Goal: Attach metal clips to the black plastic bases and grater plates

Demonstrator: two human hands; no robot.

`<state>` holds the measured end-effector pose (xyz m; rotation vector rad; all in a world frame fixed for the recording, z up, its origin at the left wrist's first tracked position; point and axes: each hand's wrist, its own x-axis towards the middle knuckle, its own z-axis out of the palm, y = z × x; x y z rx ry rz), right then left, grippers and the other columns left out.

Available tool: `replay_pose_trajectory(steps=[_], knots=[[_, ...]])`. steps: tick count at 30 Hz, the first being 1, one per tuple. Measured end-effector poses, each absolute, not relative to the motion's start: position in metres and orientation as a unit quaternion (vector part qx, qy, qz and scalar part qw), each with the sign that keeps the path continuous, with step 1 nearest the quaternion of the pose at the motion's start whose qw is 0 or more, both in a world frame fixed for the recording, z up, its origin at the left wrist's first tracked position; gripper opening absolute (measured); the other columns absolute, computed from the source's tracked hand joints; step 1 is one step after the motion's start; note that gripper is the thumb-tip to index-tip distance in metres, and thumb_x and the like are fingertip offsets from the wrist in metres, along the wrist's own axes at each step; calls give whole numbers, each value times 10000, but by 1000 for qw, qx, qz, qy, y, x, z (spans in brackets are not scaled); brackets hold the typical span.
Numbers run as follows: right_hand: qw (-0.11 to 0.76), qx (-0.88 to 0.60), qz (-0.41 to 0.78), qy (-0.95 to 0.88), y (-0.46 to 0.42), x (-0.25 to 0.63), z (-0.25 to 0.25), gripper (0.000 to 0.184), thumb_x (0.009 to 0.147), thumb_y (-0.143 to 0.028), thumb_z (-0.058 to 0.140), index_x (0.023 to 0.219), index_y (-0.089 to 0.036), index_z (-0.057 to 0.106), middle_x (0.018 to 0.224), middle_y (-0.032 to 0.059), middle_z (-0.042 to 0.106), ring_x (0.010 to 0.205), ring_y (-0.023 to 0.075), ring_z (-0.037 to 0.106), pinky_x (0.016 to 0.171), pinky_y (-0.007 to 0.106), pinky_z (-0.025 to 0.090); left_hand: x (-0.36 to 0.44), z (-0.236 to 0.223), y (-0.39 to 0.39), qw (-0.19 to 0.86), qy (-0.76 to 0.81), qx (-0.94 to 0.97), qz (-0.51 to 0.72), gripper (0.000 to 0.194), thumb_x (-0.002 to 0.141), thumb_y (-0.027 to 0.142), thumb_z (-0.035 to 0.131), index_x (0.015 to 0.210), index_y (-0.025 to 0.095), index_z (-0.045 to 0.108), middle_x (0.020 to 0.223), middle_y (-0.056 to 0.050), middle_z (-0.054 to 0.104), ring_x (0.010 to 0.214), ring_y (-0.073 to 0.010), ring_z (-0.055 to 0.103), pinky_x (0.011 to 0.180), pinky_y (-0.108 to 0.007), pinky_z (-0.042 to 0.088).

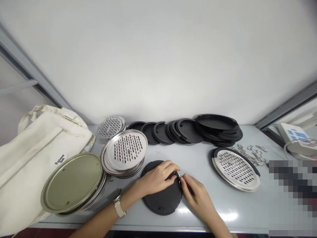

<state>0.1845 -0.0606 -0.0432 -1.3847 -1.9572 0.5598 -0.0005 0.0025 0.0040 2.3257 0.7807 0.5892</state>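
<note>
Positioning appears in hand: left hand (158, 178) and right hand (197, 195) both pinch a metal clip (177, 174) over the black disc (163, 200); steady alignment seems needed next.

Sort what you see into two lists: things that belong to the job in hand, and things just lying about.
Likely part of the job:
black disc in the middle
held metal clip
black discs along the back
green plate
grater plates
loose metal pieces

Apparently just lying about:
cream bag
white device

Blk rnd disc (163, 200), flat; metal clip (177, 174) w/ ring (179, 183) at edge
</note>
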Motion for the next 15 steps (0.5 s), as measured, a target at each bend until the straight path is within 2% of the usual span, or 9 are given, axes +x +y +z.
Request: replay_pose_trajectory(steps=[7,15], knots=[[313,-533,235,-750,-55,185,-43,209,986,-272,367,793,-223,431,686,-7,528,605,139,521,587,240,391,1,4,3,262,295,885,246,285,838,97,550,1102,193,503,1086,-58,522,1047,-184,528,936,-302,458],[307,-541,248,-743,-55,185,-42,223,986,-295,369,784,-223,432,681,-13,531,601,136,521,589,232,397,2,3,3,221,314,893,235,206,844,136,570,1036,195,521,966,-30,551,939,-180,532,866,-313,457]])
